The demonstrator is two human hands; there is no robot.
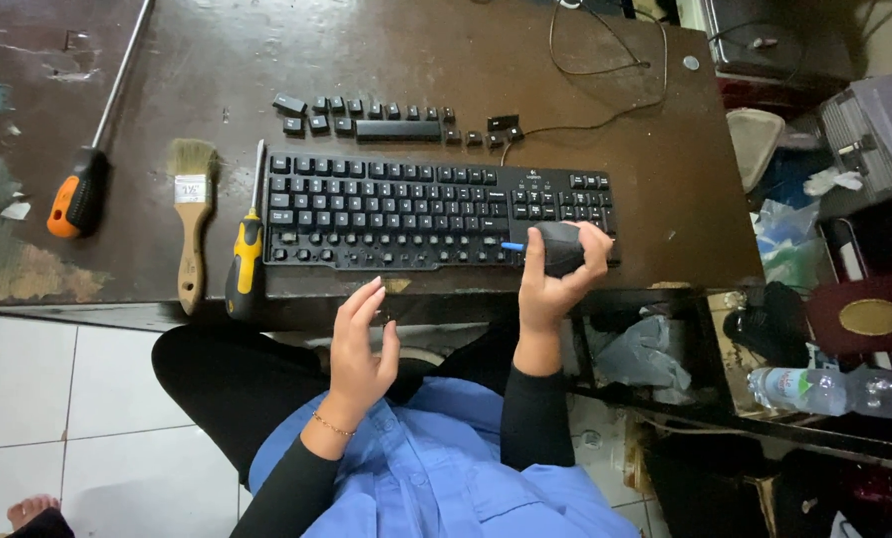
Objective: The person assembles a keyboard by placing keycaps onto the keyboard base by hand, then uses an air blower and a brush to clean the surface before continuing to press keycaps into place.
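Note:
A black keyboard [416, 209] lies on the dark brown table [466, 60], its bottom row of keys removed. The loose keycaps [386, 120], among them a long space bar, sit in a row just behind it. My right hand [555, 274] grips a black rubber air blower [557, 247] with a blue nozzle; the nozzle points left at the keyboard's lower right part. My left hand [358, 349] hovers below the table's front edge with its fingers apart, holding nothing.
Left of the keyboard lie a yellow-and-black screwdriver [246, 254], a wooden paintbrush [193, 214] and a long orange-handled screwdriver [92, 149]. The keyboard's cable [615, 70] loops at the back. Cluttered shelves with a water bottle [824, 389] stand at the right.

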